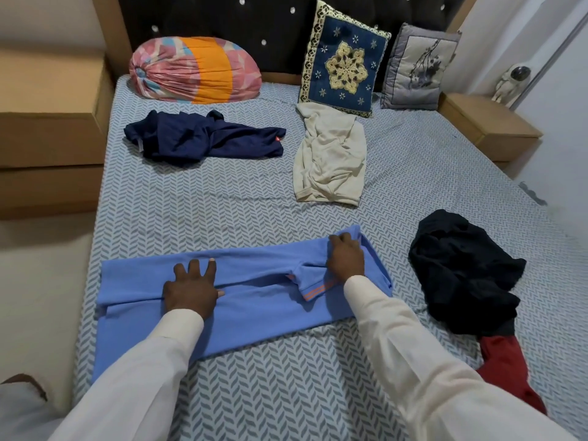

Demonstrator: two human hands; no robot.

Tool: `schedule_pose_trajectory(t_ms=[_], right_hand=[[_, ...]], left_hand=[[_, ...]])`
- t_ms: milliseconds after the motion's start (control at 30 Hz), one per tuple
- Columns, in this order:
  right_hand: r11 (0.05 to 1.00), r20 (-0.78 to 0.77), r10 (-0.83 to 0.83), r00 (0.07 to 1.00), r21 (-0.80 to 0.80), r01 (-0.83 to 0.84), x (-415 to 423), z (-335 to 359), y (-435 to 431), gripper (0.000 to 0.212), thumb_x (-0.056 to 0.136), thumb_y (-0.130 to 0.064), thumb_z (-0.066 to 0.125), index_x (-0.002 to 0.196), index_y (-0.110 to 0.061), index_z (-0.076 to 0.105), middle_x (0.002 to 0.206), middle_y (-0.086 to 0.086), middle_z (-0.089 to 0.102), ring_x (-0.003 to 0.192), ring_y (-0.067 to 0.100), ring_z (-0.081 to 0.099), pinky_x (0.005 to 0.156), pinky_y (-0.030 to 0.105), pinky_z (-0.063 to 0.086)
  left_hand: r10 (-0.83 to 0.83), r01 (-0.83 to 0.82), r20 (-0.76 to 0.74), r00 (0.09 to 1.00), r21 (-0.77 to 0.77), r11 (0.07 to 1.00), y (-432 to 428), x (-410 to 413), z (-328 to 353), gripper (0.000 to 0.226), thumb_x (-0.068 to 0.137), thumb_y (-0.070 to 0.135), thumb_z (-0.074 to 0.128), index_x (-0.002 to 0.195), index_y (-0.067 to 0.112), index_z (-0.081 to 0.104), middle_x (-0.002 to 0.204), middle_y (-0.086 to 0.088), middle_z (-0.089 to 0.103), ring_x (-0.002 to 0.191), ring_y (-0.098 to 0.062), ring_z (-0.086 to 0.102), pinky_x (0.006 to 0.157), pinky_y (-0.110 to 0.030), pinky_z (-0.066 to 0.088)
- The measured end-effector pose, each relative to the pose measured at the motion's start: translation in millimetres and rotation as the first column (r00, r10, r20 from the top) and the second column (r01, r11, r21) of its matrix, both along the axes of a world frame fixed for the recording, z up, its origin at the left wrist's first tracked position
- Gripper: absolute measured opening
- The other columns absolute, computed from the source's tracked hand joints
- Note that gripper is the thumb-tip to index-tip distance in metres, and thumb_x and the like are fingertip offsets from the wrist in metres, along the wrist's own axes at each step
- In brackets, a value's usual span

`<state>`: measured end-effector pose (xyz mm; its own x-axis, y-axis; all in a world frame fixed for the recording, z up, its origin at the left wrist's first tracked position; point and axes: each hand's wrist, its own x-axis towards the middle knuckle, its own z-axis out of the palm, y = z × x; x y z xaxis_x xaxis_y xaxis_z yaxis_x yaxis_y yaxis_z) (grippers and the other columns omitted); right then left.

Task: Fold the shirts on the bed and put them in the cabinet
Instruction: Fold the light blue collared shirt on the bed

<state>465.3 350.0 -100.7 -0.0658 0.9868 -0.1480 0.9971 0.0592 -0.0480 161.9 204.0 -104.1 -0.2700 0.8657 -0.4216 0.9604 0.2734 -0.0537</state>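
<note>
Blue polo shirt (254, 300) is part-folded, pressed by flat left hand (191, 289), gripped by curled right hand (346, 257). Navy shirt (203, 138), cream shirt (331, 160), black shirt (461, 268) near it are left unfolded.

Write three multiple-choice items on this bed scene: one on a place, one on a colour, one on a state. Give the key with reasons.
1. The cream shirt lies: A at the far left; B just in front of the blue cushion; C nearest the person.
2. The sleeve trim on the light blue shirt is: A green; B white; C orange.
3. The left hand is: A pressed flat on the light blue shirt, fingers spread; B curled into a fist; C raised in the air.
Key: 1 B, its top end reaches the cushion's lower edge. 2 C, orange stripes run along the sleeve hem. 3 A, the palm lies on the folded cloth.
</note>
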Motion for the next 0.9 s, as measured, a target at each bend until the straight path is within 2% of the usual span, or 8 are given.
schedule_pose_trajectory(t_ms=[133,300,467,567,633,700,767,900], right_hand=[[0.989,-0.015,-0.024,1.000,-0.145,0.022,15,-8,21,0.063,0.089,-0.025,0.061,0.145,-0.006,0.038,0.151,0.016,0.036,0.139,0.044,0.030,0.102,0.049,0.042],[0.974,-0.017,-0.038,0.999,-0.223,0.033,26,-13,47,0.074,0.087,-0.034,0.058,0.149,-0.006,0.029,0.157,0.012,0.026,0.141,0.039,0.026,0.105,0.042,0.037],[0.942,-0.009,-0.057,0.998,-0.332,0.050,29,-14,65,0.088,0.078,-0.043,0.058,0.150,-0.006,0.025,0.160,0.013,0.021,0.142,0.041,0.025,0.109,0.043,0.033],[0.934,-0.236,-0.145,0.961,-0.353,0.055,40,0,66,0.087,0.082,-0.023,0.069,0.156,-0.017,0.024,0.159,0.010,0.029,0.140,0.037,0.034,0.106,0.038,0.040],[0.955,-0.478,-0.192,0.857,-0.293,0.050,54,10,60,0.088,0.084,-0.010,0.070,0.157,-0.023,0.023,0.154,0.012,0.038,0.137,0.030,0.042,0.106,0.034,0.041],[0.972,-0.660,-0.222,0.718,-0.203,0.115,70,15,52,0.077,0.088,-0.002,0.067,0.154,-0.021,0.031,0.141,0.012,0.049,0.129,0.026,0.050,0.107,0.036,0.040],[0.952,-0.739,-0.302,0.602,-0.203,0.227,89,18,41,0.064,0.089,0.001,0.063,0.146,-0.020,0.042,0.116,0.006,0.057,0.104,0.023,0.057,0.093,0.038,0.047],[0.900,-0.672,-0.433,0.601,-0.282,0.333,125,34,9,0.011,0.083,-0.006,0.059,0.090,-0.014,0.063,0.080,0.010,0.058,0.073,0.020,0.051,0.065,0.029,0.041]], left_hand=[[0.066,-0.065,0.009,0.998,-0.055,0.996,4,0,7,0.085,0.093,0.070,0.036,0.157,0.033,-0.006,0.163,-0.007,0.001,0.145,-0.040,0.010,0.103,-0.053,0.041],[0.188,-0.189,-0.016,0.982,-0.090,0.978,2,-13,8,0.103,0.077,0.089,0.033,0.155,0.038,-0.012,0.162,-0.010,-0.001,0.144,-0.040,0.011,0.103,-0.054,0.040],[0.197,-0.202,-0.060,0.979,-0.097,0.975,0,-12,13,0.106,0.075,0.091,0.030,0.154,0.036,-0.015,0.161,-0.016,0.000,0.141,-0.042,0.017,0.102,-0.051,0.041],[0.195,-0.198,-0.049,0.980,-0.085,0.977,-2,-13,11,0.106,0.075,0.092,0.029,0.154,0.036,-0.014,0.161,-0.015,0.002,0.139,-0.042,0.019,0.100,-0.051,0.042],[0.186,-0.190,-0.049,0.981,-0.072,0.979,-2,-15,10,0.106,0.074,0.092,0.028,0.155,0.036,-0.014,0.161,-0.015,0.002,0.139,-0.042,0.020,0.100,-0.051,0.042],[0.177,-0.181,-0.050,0.983,-0.069,0.981,-2,-15,9,0.106,0.074,0.093,0.026,0.155,0.036,-0.013,0.161,-0.015,0.003,0.139,-0.042,0.020,0.099,-0.052,0.042],[0.168,-0.170,-0.055,0.984,-0.048,0.984,-4,-18,4,0.105,0.074,0.093,0.024,0.155,0.036,-0.011,0.160,-0.016,0.006,0.138,-0.043,0.021,0.099,-0.052,0.042],[0.112,-0.107,-0.037,0.993,0.101,0.989,-23,-30,-6,0.092,0.081,0.085,0.017,0.157,0.034,0.007,0.158,-0.016,0.019,0.136,-0.042,0.026,0.103,-0.052,0.039]])
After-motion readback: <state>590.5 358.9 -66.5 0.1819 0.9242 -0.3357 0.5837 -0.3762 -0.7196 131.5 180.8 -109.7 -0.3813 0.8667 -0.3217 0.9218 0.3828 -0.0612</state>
